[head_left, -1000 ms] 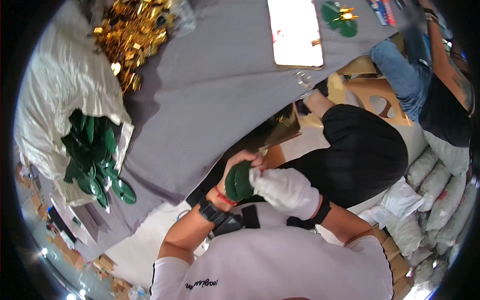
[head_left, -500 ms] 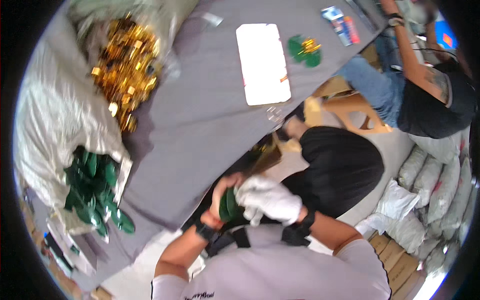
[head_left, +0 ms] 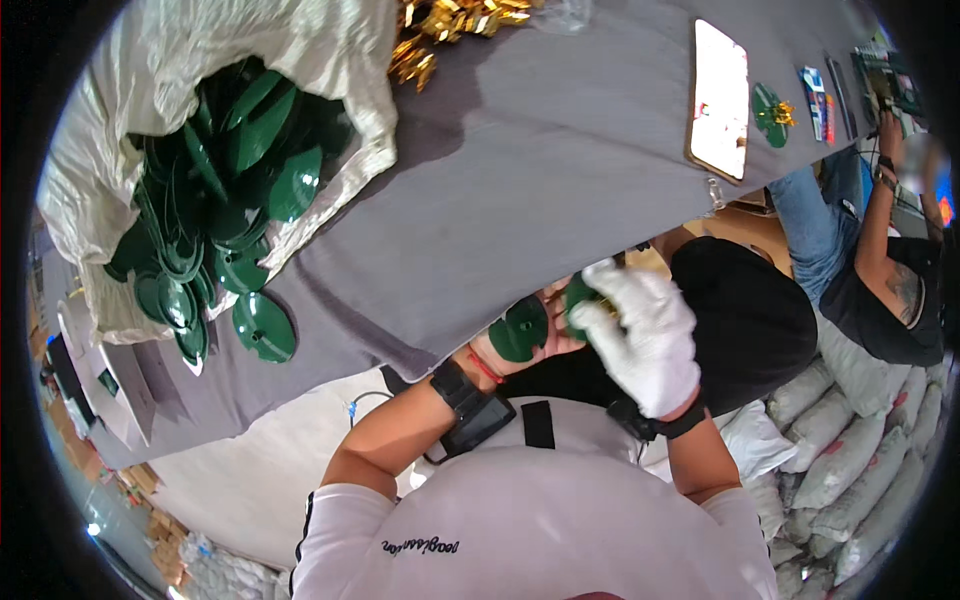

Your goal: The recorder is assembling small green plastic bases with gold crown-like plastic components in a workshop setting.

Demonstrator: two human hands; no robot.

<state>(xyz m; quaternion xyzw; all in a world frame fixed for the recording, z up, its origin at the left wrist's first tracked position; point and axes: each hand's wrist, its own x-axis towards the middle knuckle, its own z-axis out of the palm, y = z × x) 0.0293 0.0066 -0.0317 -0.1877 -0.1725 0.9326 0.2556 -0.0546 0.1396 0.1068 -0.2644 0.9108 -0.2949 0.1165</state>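
Observation:
My left hand (head_left: 553,345), bare with a red string at the wrist, is turned palm up in front of my chest. A glossy green oval disc (head_left: 519,329) rests on it under my closed fingers or thumb; the exact grip is partly hidden. At its fingertips is a second green disc (head_left: 577,303). My right hand (head_left: 645,330), in a white glove, closes its fingers on that second disc, where a bit of gold shows between the fingers. Many similar green discs (head_left: 262,325) spill from a white woven sack (head_left: 350,80) on the table at left.
Shiny gold pieces (head_left: 415,60) lie at the back of the grey-covered table (head_left: 480,190). A bright-screened phone (head_left: 719,105), a green disc with gold piece (head_left: 771,115) and small blue-red packs (head_left: 817,105) lie right. Another person (head_left: 870,270) sits at far right, near stacked sacks (head_left: 850,470).
My view has swung left, so the sack of discs looks nearer. My hands have moved apart slightly, and two green pieces now show at them.

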